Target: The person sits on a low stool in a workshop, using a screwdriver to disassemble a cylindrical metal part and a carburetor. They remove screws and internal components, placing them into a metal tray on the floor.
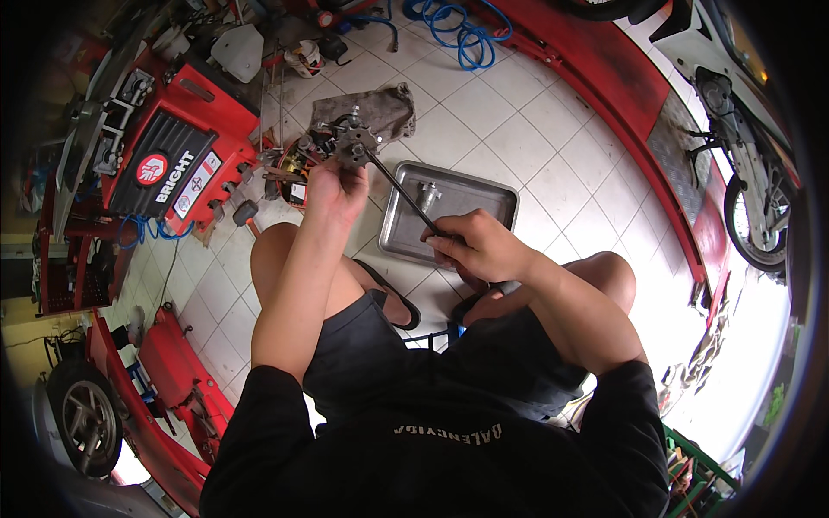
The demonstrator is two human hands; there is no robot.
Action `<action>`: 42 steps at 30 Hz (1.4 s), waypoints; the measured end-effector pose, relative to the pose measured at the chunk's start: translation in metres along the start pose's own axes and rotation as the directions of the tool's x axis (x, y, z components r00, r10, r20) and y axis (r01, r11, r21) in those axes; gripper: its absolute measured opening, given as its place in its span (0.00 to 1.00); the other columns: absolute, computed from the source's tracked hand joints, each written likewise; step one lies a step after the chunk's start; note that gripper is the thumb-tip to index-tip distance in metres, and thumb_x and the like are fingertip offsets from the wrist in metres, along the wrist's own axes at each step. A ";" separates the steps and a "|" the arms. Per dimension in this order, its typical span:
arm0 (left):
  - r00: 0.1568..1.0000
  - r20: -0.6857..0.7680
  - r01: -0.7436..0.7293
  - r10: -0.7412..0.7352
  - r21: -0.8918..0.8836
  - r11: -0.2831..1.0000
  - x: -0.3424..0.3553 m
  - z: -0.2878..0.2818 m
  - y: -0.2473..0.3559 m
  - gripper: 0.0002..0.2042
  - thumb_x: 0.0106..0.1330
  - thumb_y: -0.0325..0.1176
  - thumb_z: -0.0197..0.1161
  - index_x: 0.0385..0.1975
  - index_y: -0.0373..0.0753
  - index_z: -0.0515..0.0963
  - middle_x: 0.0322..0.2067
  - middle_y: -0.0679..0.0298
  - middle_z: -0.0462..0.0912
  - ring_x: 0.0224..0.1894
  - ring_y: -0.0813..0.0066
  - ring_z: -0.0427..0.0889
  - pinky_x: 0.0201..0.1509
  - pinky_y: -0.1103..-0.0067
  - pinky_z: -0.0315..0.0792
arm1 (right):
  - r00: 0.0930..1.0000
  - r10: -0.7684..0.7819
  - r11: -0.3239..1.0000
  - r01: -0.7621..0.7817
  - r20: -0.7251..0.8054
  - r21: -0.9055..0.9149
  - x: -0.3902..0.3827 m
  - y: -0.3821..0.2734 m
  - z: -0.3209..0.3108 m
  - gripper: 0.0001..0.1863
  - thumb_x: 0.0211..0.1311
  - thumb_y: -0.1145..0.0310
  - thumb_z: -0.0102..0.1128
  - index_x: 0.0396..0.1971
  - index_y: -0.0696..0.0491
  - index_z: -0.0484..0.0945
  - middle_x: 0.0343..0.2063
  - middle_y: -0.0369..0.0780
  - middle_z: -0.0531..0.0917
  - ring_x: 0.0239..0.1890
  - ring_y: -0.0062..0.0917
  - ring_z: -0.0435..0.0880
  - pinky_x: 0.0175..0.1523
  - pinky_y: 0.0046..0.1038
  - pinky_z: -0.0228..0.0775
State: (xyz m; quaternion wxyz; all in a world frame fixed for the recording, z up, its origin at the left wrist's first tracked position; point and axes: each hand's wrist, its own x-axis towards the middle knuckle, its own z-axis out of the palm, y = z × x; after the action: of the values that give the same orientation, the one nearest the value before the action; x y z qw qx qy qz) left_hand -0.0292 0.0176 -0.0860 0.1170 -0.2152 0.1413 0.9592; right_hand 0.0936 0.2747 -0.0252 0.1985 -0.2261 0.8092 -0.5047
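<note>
My left hand (341, 192) grips a small metal mechanical part (354, 147) with a toothed round piece and bolts, held over the edge of a crumpled grey rag (395, 112) on the tiles. My right hand (471, 246) is closed on a long dark rod-like tool (393, 181), whose far end meets the metal part. Below the tool sits a steel tray (496, 207) with a small silver cylindrical piece (427, 197) in it. Beside my left hand is a container of tools (294, 186), partly hidden.
A red machine (205, 104) and hand tools crowd the left. A red lift platform (622, 95) runs along the right with a motorbike (743, 173). A coiled blue hose (475, 47) lies ahead. A loose wheel (82, 414) stands at lower left. My knees flank the tray.
</note>
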 end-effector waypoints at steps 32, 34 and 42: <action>0.914 0.191 -0.402 0.358 0.295 0.867 -0.019 0.030 -0.002 0.09 0.74 0.26 0.57 0.50 0.34 0.79 0.44 0.60 0.85 0.44 0.68 0.85 0.54 0.69 0.81 | 0.912 0.235 0.681 -0.401 0.336 0.613 -0.013 -0.031 -0.010 0.14 0.75 0.68 0.53 0.47 0.64 0.80 0.21 0.38 0.80 0.21 0.21 0.81 0.26 0.25 0.75; 0.876 0.246 -0.480 0.416 0.350 0.804 -0.020 0.032 -0.003 0.09 0.73 0.25 0.59 0.49 0.34 0.80 0.43 0.61 0.85 0.44 0.68 0.85 0.53 0.70 0.81 | 0.928 0.272 0.744 -0.370 0.255 0.556 -0.015 -0.024 -0.005 0.13 0.73 0.69 0.54 0.44 0.64 0.81 0.20 0.39 0.80 0.21 0.24 0.81 0.26 0.29 0.75; 0.868 0.294 -0.495 0.400 0.446 0.746 -0.038 0.050 -0.007 0.09 0.72 0.25 0.60 0.49 0.33 0.79 0.43 0.59 0.85 0.45 0.65 0.85 0.54 0.69 0.80 | 0.977 0.045 0.947 -0.108 -0.206 -0.303 -0.020 -0.006 0.013 0.08 0.63 0.69 0.61 0.33 0.59 0.81 0.23 0.54 0.82 0.28 0.55 0.81 0.37 0.46 0.76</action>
State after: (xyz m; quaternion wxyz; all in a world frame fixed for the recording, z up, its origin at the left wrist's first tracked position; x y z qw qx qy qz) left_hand -0.0125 0.0340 -0.0277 -0.0527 -0.0490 0.4251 0.9023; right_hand 0.1185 0.2741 -0.0233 0.0989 -0.1719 0.9027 -0.3820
